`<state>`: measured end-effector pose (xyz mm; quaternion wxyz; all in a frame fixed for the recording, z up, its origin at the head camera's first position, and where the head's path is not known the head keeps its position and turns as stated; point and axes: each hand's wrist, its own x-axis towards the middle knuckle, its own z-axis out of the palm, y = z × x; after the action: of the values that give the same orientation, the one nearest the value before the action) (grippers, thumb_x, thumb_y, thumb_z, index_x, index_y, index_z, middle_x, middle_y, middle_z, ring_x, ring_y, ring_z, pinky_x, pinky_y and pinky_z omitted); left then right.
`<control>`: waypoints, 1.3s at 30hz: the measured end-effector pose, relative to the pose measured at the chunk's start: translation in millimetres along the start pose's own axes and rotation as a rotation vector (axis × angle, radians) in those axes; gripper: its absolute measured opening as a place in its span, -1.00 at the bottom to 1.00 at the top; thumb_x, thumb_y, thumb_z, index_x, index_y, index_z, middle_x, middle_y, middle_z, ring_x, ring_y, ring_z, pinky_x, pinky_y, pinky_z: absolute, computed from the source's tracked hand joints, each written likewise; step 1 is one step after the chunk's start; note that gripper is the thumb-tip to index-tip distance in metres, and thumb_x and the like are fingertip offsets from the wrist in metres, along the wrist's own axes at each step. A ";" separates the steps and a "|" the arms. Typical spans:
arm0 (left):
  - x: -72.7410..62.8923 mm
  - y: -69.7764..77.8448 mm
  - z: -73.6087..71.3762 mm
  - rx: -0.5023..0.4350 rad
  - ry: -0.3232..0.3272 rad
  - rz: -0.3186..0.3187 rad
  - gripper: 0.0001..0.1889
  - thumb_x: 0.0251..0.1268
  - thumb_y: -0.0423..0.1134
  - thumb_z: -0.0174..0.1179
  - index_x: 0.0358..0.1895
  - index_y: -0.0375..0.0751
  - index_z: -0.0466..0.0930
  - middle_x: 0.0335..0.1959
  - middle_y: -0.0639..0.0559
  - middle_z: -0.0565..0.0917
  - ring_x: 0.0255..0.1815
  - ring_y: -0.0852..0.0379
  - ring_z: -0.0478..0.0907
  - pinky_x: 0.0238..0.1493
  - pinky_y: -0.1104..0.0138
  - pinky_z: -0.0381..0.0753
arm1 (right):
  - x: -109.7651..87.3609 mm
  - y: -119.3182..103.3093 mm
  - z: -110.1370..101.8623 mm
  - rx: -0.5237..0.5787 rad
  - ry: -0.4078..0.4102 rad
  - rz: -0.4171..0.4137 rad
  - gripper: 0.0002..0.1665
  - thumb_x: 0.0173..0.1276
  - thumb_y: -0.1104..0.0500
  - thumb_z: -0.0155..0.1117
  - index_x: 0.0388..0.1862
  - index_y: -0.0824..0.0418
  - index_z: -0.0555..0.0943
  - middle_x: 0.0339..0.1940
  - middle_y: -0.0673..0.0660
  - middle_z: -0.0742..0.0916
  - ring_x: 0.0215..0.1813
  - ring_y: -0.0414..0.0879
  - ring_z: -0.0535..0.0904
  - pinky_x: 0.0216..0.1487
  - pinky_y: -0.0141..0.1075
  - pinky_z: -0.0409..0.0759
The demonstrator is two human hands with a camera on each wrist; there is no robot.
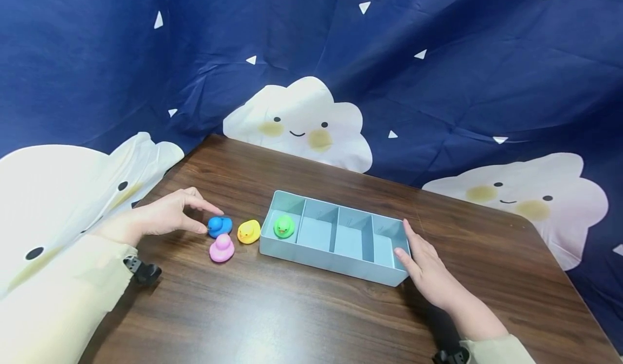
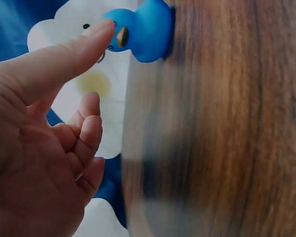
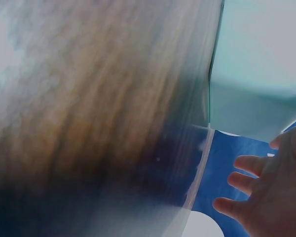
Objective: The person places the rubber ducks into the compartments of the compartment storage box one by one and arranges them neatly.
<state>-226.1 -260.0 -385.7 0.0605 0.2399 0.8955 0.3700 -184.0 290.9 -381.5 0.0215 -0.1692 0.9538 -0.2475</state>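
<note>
A blue rubber duck (image 1: 220, 226) sits on the table at the left, facing my left hand (image 1: 167, 216). The thumb and index finger of that hand are spread around the duck; in the left wrist view the thumb (image 2: 91, 47) overlaps its head. A pink duck (image 1: 221, 249) is just in front of the blue one, and a yellow duck (image 1: 249, 232) stands between them and a light blue divided box (image 1: 331, 261). Inside the box's leftmost compartment is a green duck (image 1: 284, 226). My right hand (image 1: 430, 266) rests against the box's right end, fingers extended.
Three other compartments lie to the right of the green duck, split by thin dividers (image 1: 336, 229). The brown wooden table (image 1: 233, 310) meets a dark blue curtain (image 1: 389, 39) with smiling clouds behind it. The table's edge slopes away at the right.
</note>
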 end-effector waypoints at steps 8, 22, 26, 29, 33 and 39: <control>5.0 -5.0 2.6 -0.050 -0.044 -0.039 -0.60 0.07 -0.10 0.49 0.03 -0.03 0.75 -0.19 0.03 0.59 -0.08 0.01 0.44 -0.01 0.12 0.39 | -1.3 2.5 0.7 -0.006 0.015 -0.007 -0.17 0.62 -0.10 -0.12 0.64 0.11 -0.23 0.57 0.40 0.08 0.50 0.47 -0.11 0.31 0.38 -0.08; 9.8 -6.4 5.2 -0.080 0.046 -0.064 -0.66 0.04 -0.06 0.51 -0.08 -0.02 0.78 -0.20 0.02 0.60 -0.09 0.03 0.44 -0.04 0.14 0.39 | -1.8 3.2 -1.0 -0.013 0.028 -0.006 -0.17 0.62 -0.10 -0.12 0.64 0.12 -0.21 0.56 0.40 0.09 0.50 0.47 -0.10 0.31 0.38 -0.07; 13.7 -2.6 2.1 -0.062 0.112 -0.076 -0.65 0.00 -0.03 0.53 -0.10 0.00 0.78 -0.18 0.02 0.61 -0.05 0.03 0.48 0.01 0.11 0.39 | -1.5 3.1 -1.5 -0.016 0.029 -0.005 -0.17 0.62 -0.10 -0.11 0.64 0.13 -0.21 0.56 0.40 0.09 0.50 0.46 -0.10 0.31 0.38 -0.07; 15.9 3.8 -0.2 -0.055 0.158 -0.087 -0.63 0.00 -0.01 0.53 -0.11 -0.02 0.77 -0.18 0.01 0.61 -0.05 0.05 0.48 0.00 0.13 0.38 | -1.7 2.8 -1.2 -0.014 0.028 -0.006 -0.17 0.62 -0.10 -0.11 0.64 0.12 -0.21 0.56 0.40 0.09 0.50 0.46 -0.10 0.31 0.37 -0.08; 19.2 15.7 -2.2 -0.080 0.199 -0.108 -0.62 -0.03 0.00 0.55 -0.12 -0.04 0.78 -0.19 -0.04 0.59 -0.06 0.04 0.44 -0.02 0.14 0.35 | -1.8 2.6 -0.5 -0.013 0.032 -0.009 -0.17 0.62 -0.10 -0.11 0.64 0.12 -0.20 0.56 0.39 0.10 0.50 0.46 -0.09 0.32 0.37 -0.08; 24.2 40.8 -3.1 -0.051 0.197 -0.061 -0.66 -0.04 0.00 0.56 -0.17 -0.01 0.79 -0.21 -0.02 0.58 -0.05 0.04 0.45 0.03 0.07 0.37 | -0.5 1.7 1.6 -0.005 0.030 -0.016 -0.17 0.62 -0.09 -0.11 0.63 0.14 -0.19 0.57 0.37 0.10 0.50 0.45 -0.10 0.32 0.36 -0.09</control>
<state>-232.5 -225.6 -353.5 -0.0105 0.1731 0.8943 0.4125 -183.9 291.6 -383.7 0.0045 -0.1732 0.9532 -0.2478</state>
